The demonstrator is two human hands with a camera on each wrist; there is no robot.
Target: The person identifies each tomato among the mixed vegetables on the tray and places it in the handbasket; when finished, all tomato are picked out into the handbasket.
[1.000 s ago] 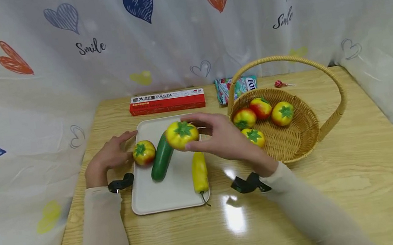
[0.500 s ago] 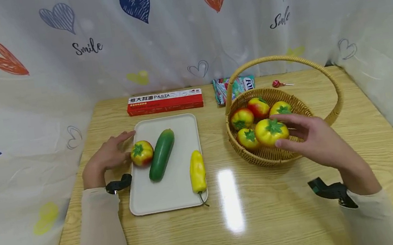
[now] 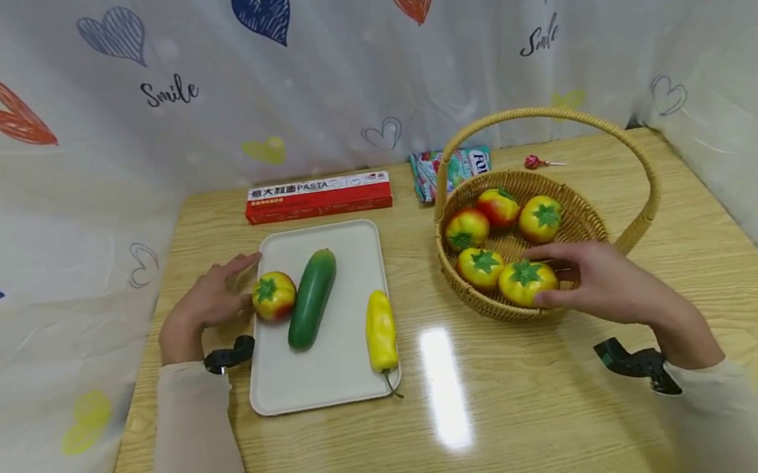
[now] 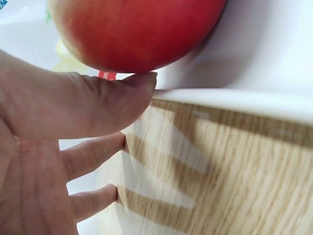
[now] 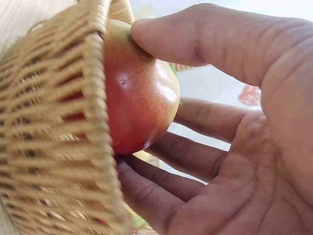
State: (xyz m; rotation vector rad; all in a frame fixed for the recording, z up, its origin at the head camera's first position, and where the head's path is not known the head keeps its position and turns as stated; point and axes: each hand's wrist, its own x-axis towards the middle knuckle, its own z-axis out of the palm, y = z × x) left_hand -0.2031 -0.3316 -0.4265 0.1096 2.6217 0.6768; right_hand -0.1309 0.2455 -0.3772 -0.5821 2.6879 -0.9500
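My right hand (image 3: 606, 279) holds a yellow-red fruit with a star-shaped green cap (image 3: 528, 283), much like a persimmon, at the near side of the wicker basket (image 3: 596, 226). In the right wrist view the thumb lies on top of this fruit (image 5: 142, 98) and the fingers are below, behind the basket's rim. Several similar fruits (image 3: 540, 219) lie inside the basket. At the tray's left edge rests my left hand (image 3: 209, 297), fingers extended. Its thumb is beside another such fruit (image 3: 274, 296) on the white tray (image 3: 347, 370); its other fingertips touch the table in the left wrist view.
A cucumber (image 3: 312, 299) and a yellow pepper (image 3: 381, 333) lie on the tray. Behind stand a red pasta box (image 3: 318, 198), a candy bag (image 3: 463, 164) and a lollipop (image 3: 534, 161). The basket's handle (image 3: 536, 112) arches up high.
My right hand has carried the fruit from above the tray rightward to the basket, then lowered it inside the near rim. My left hand has stayed at the tray's edge.
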